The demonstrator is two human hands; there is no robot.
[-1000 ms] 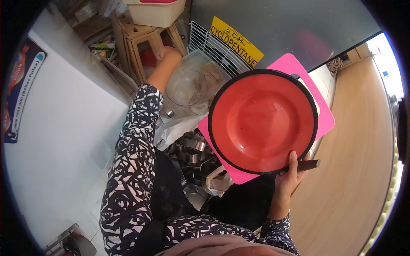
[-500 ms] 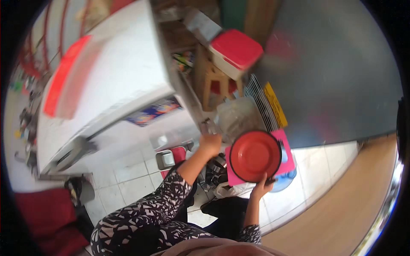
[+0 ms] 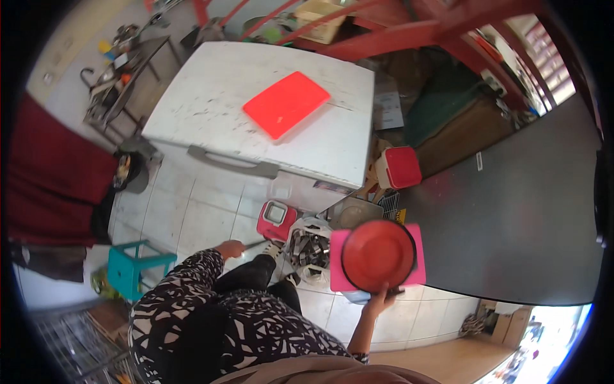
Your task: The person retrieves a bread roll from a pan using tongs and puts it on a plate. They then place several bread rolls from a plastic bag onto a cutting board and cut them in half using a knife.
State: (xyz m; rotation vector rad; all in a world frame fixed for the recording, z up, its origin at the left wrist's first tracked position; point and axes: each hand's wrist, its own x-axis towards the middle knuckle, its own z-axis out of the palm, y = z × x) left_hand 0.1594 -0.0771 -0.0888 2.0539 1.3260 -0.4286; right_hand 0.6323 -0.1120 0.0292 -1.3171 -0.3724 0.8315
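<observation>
My right hand grips a round red pan with a black rim at its near edge, by a short dark handle. Under the pan lies a bright pink cutting board; whether my fingers also hold it I cannot tell. Farther left, my left hand is closed around a thin dark utensil, whose kind is too small to make out. Between the hands, a white plastic bag full of metal utensils stands on the floor, beside a red-and-white container.
A white chest freezer with a red-lidded box on top stands ahead. To the right is a large dark grey panel. A teal stool stands at left. Behind the board sits a translucent container; another red-lidded box is beyond.
The view has swung so the freezer sits nearer the middle. My left hand has moved left, away from the translucent container. My right hand keeps hold of the red pan.
</observation>
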